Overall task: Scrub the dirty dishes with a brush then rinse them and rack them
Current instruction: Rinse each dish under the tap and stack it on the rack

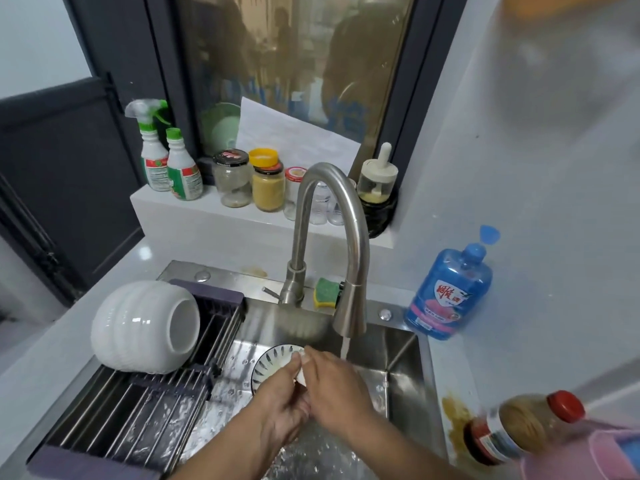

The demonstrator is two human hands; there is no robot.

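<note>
A pale bench [52, 358] carries a blue detergent bottle [448, 292] and a red-capped sauce bottle [519, 431] right of the sink [405, 358], a dish rack [138, 410] across its left; 2 cleaner bottles [181, 168] and jars [266, 183] line the ledge [194, 216].

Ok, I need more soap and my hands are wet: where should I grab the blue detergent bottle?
Grip the blue detergent bottle round its broad body, below the shoulder, coming from the sink side: the wall stands close behind it. Its flip cap is open, so keep it upright.
</note>
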